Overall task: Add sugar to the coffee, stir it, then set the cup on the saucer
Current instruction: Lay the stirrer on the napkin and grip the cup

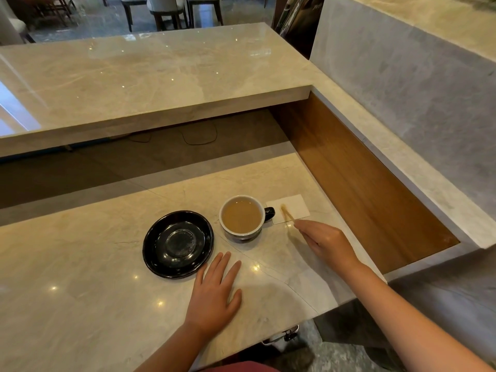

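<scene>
**Cup off saucer, stirrer over napkin**

On lower marble counter (pixel 80 304), frame centre as clock hub:

- Cup (pixel 243 214) of light-brown coffee (pixel 242 217) standing upright on bare counter, close to hub. White inside, dark outside, dark handle (pixel 269 212) pointing to 3 o'clock.
- Black saucer (pixel 178 244) just beside cup at cup's 8 o'clock. Not touching, narrow strip of counter between. Holding nothing, glossy, round well in middle.
- White napkin (pixel 291 209) flat at cup's 3 o'clock, near corner tucked against or under handle; cannot tell which.
- Right hand (pixel 326 241) at cup's 4 o'clock, fingers pinched shut on thin wooden stir stick (pixel 286 214). Stick slanting up toward 11 o'clock, tip over napkin. Blurred; touching napkin or just above it, cannot tell.
- Left hand (pixel 214 294) at cup's 6 o'clock, palm down flat on counter, fingers spread wide, holding nothing. Fingertips just short of saucer's near rim, at saucer's 4 o'clock.
- Raised marble ledge (pixel 147 76) across 12 o'clock, wood-lined side wall (pixel 362 178) at 2 o'clock.
</scene>
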The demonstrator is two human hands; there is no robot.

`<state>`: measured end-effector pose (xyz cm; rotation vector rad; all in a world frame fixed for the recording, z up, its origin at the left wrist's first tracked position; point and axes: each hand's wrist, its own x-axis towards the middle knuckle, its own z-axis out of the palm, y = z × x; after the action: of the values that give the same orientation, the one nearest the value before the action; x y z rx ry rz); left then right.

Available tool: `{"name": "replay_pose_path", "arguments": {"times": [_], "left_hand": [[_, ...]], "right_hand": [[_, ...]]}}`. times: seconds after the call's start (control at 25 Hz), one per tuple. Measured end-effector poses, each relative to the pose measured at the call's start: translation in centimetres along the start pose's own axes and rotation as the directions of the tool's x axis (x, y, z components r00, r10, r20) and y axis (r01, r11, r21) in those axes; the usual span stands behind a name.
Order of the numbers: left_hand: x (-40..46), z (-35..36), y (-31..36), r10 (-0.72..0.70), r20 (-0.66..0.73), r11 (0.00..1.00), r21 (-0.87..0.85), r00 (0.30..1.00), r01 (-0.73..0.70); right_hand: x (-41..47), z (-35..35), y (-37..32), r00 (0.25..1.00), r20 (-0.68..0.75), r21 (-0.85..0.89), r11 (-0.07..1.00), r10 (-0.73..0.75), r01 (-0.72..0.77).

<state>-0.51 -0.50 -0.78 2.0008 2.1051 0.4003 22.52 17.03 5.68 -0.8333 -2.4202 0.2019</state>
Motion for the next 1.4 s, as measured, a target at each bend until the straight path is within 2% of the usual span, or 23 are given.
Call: {"name": "replay_pose_path", "arguments": {"times": [0.36, 0.68, 0.8, 0.92, 1.0, 1.04, 1.12, 1.24, 1.4], "left_hand": [[0.0, -0.1, 0.2, -0.009, 0.023, 1.0, 0.018, 1.0, 0.008], [0.2, -0.4, 0.3, 0.014, 0.001, 1.0, 0.004, 1.0, -0.014], [0.1, -0.5, 0.4, 0.022, -0.008, 1.0, 0.005, 1.0, -0.022], [0.1, -0.3, 0.2, 0.009, 0.035, 0.999, 0.033, 0.999, -0.01], [0.0, -0.3, -0.3, 0.032, 0.075, 0.998, 0.057, 0.997, -0.036], [0.0, -0.5, -0.6, 0.055, 0.094, 0.996, 0.071, 0.994, -0.061], [-0.2, -0.9, -1.1, 0.095, 0.118, 0.992, 0.075, 0.988, -0.104], [-1.0, -1.3, -1.6, 0.125, 0.1, 0.991, 0.044, 0.987, -0.13], [-2.8, -1.5, -2.7, 0.142, 0.081, 0.989, 0.022, 0.987, -0.145]], "right_hand": [[-4.1, 0.2, 0.6, 0.981, 0.148, -0.109, 0.984, -0.126, 0.143], [-5.5, 1.4, 1.0, 0.967, 0.254, -0.121, 0.991, -0.017, 0.049], [-4.5, 1.0, 0.2, 0.982, 0.187, -0.079, 0.997, -0.009, 0.024], [-2.4, 0.5, -1.8, 0.998, 0.058, -0.058, 0.998, -0.008, 0.011], [-0.1, 0.5, -3.8, 1.0, 0.03, -0.062, 0.998, -0.006, 0.008], [1.3, 0.6, -4.9, 0.998, 0.061, -0.062, 0.998, 0.017, -0.013], [4.2, 1.2, -6.9, 0.97, 0.223, -0.07, 0.994, 0.095, -0.081], [8.0, 2.9, -8.2, 0.873, 0.449, -0.129, 0.981, 0.191, -0.148], [11.3, 5.0, -8.2, 0.742, 0.62, -0.212, 0.965, 0.256, -0.156]]}}
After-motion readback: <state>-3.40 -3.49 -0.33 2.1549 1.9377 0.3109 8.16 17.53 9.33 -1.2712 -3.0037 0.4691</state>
